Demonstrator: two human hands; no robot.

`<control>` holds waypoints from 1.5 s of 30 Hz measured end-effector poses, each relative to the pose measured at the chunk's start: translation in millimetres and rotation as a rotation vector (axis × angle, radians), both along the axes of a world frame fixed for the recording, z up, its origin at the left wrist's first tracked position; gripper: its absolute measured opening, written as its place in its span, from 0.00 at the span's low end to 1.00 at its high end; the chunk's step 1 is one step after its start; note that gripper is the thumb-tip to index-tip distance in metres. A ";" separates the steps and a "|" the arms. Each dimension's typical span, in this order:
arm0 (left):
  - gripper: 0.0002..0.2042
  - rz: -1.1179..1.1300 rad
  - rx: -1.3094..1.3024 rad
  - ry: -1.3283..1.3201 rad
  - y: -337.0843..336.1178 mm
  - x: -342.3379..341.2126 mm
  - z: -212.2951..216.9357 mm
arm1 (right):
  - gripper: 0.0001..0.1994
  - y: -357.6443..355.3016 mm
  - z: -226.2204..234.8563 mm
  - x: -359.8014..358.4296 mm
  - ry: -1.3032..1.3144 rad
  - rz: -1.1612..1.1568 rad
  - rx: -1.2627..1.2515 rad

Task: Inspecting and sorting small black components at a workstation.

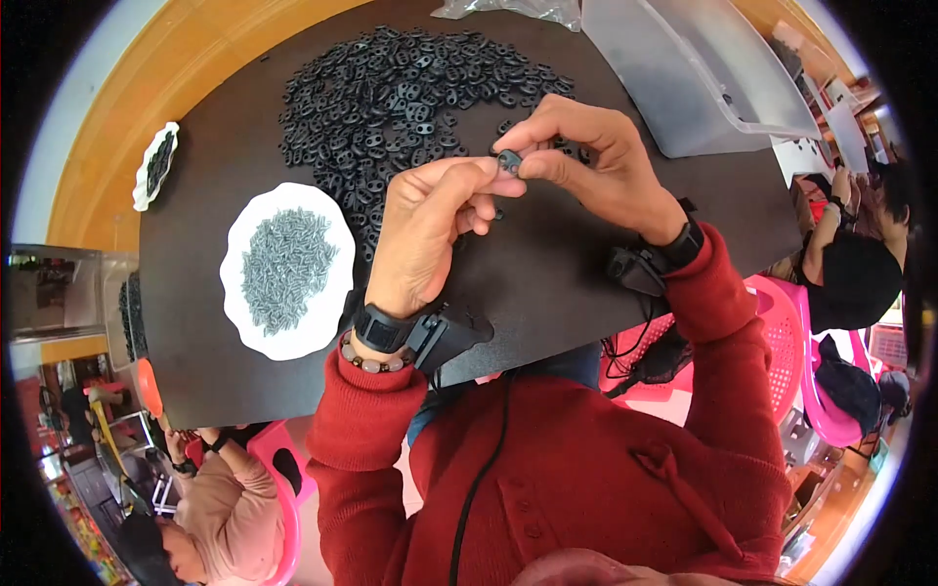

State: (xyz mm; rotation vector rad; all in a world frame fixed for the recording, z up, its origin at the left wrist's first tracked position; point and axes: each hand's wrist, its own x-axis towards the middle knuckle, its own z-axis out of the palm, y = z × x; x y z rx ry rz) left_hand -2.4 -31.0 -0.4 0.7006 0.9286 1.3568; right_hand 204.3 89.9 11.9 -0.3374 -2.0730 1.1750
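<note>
My left hand (430,230) and my right hand (586,161) meet above the dark table (547,283), and together they pinch one small black plastic piece (508,159) between their fingertips. Behind the hands a big heap of the same small black pieces (401,93) spreads over the table. To the left of my left hand a white dish (244,303) holds a pile of small grey screws (286,256). Both wrists carry black bands with small devices, and my sleeves are red.
A smaller white dish (156,166) with dark parts sits at the table's far left edge. A clear plastic bin (703,78) stands at the back right, a clear bag (508,10) behind the heap. Other people sit at the lower left and right, on pink chairs (791,332).
</note>
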 end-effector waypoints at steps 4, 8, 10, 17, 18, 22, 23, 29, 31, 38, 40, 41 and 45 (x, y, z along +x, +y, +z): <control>0.11 0.013 0.016 0.007 5.4 8.3 0.7 | 0.11 9.6 4.5 7.7 0.000 -0.008 0.149; 0.11 -0.003 0.000 0.009 10.6 17.8 3.0 | 0.11 15.3 3.7 16.7 0.012 -0.019 0.179; 0.12 0.055 -0.010 0.047 11.6 25.2 2.5 | 0.11 18.7 4.5 23.1 0.012 -0.051 0.143; 0.13 0.068 -0.034 0.937 19.2 44.8 25.6 | 0.15 47.2 15.6 55.6 0.026 -0.187 -0.236; 0.13 0.054 -0.044 1.070 26.8 49.4 32.8 | 0.15 50.5 15.3 61.7 0.031 -0.196 -0.244; 0.11 -0.004 0.069 1.450 57.5 78.5 44.0 | 0.16 57.8 12.7 82.9 -0.020 -0.226 -0.298; 0.11 -0.016 0.104 1.570 67.7 86.9 42.1 | 0.16 59.8 11.2 86.8 -0.011 -0.224 -0.303; 0.09 -0.082 0.059 1.770 124.4 119.2 6.0 | 0.14 67.4 7.9 104.9 0.158 -0.220 -0.274; 0.07 -0.106 0.026 1.807 134.7 132.1 0.3 | 0.14 70.1 6.5 113.5 0.175 -0.222 -0.279; 0.06 -0.134 0.007 1.825 147.4 142.8 -15.0 | 0.15 76.2 7.5 132.5 0.199 -0.201 -0.284; 0.07 -0.114 0.059 1.823 149.0 140.8 -19.2 | 0.14 76.2 10.5 130.5 0.208 -0.185 -0.289; 0.07 -0.112 0.055 1.825 149.5 138.8 -23.0 | 0.14 75.9 12.3 129.2 0.210 -0.174 -0.292; 0.09 -0.083 0.174 1.831 142.2 131.0 -31.9 | 0.14 74.7 19.5 119.7 0.215 -0.129 -0.301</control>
